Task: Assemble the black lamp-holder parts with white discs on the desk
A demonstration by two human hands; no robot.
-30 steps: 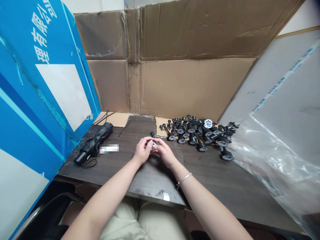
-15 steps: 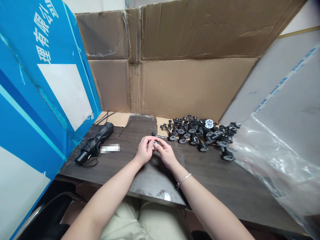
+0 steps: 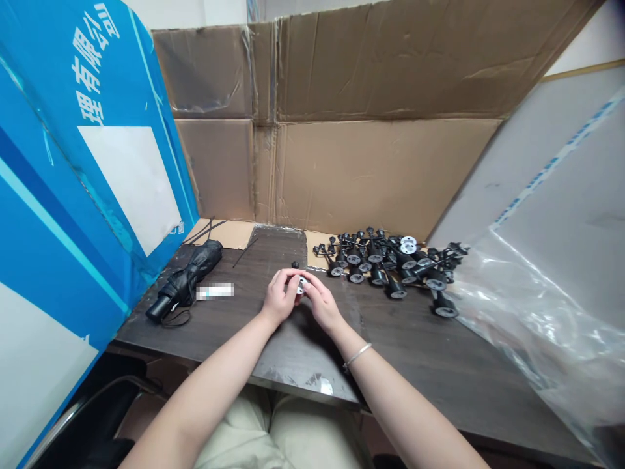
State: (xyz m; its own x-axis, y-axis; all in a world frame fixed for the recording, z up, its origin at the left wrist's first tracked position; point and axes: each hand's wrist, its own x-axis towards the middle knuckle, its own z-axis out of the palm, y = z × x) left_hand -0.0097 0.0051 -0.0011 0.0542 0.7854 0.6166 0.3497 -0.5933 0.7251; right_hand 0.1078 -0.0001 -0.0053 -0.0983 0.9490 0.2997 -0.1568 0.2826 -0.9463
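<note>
Near the middle of the dark table (image 3: pixel 312 352), my left hand (image 3: pixel 280 296) and my right hand (image 3: pixel 322 301) meet around one small part. It is a black fitting with a white round end disc (image 3: pixel 301 285), which shows between the two thumbs. Fingers of both hands wrap around it, and most of its body is hidden. A small black tip (image 3: pixel 295 265) sticks out just beyond the fingertips, apparently the far end of the same piece. Both thumbs press at the disc's edges.
Right of my hands lies a pile of similar black fittings (image 3: pixel 375 257) with pale round ends. A folded black umbrella (image 3: pixel 185 280) rests on the left beside a blurred label (image 3: pixel 215 290). Cardboard (image 3: pixel 381 169) stands behind, a blue panel (image 3: pixel 146 78) left, plastic sheeting (image 3: pixel 527 312) right.
The fitting has turned slightly in my hands, so more of the white disc shows. The black tip has shifted a little left. Both hands keep nearly the same place.
</note>
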